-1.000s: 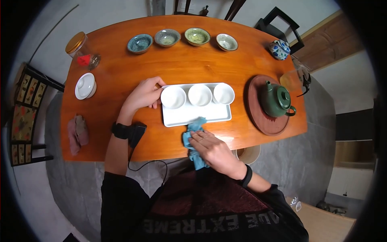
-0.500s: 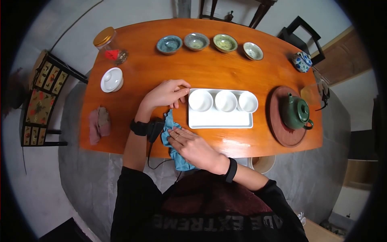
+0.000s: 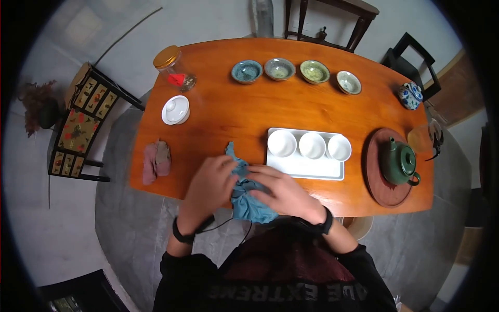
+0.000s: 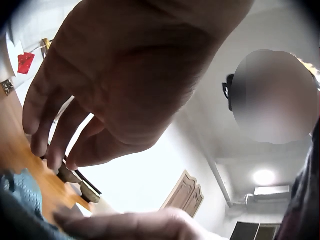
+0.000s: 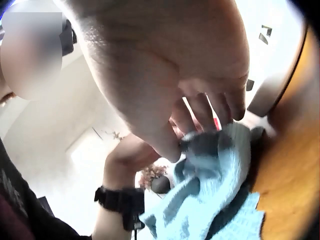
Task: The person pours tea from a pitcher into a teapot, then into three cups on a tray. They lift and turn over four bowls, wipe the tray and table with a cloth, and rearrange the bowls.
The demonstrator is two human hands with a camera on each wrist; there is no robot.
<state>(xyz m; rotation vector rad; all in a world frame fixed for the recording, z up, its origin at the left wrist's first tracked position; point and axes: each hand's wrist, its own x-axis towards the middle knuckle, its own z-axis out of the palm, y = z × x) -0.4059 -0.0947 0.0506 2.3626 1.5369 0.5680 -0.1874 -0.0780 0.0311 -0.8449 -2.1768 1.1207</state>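
A crumpled blue cloth point(image 3: 249, 203) lies at the table's near edge, part of it hanging over. My right hand point(image 3: 288, 192) is over it, thumb apart from the fingers, fingertips touching the fabric. My left hand point(image 3: 208, 184) hovers at the cloth's left side; in the left wrist view its fingers point(image 4: 62, 145) are loosely bent with nothing between them. Right of the hands, a white rectangular tray point(image 3: 306, 169) carries three white cups, the left one point(image 3: 282, 144) nearest. The right wrist view has the cloth point(image 5: 200, 200) bunched below my fingers.
Four small glazed bowls point(image 3: 314, 72) stand along the back. A green teapot point(image 3: 399, 164) sits on a round brown tray point(image 3: 373, 179) at right. To the left are a lidded white bowl point(image 3: 175, 110), a jar point(image 3: 174, 67) and a folded pink-brown cloth point(image 3: 157, 162).
My right hand has slid the blue cloth leftward, away from the tray's front. My left hand has left the tray's left edge and come down beside the cloth. The head view has shifted.
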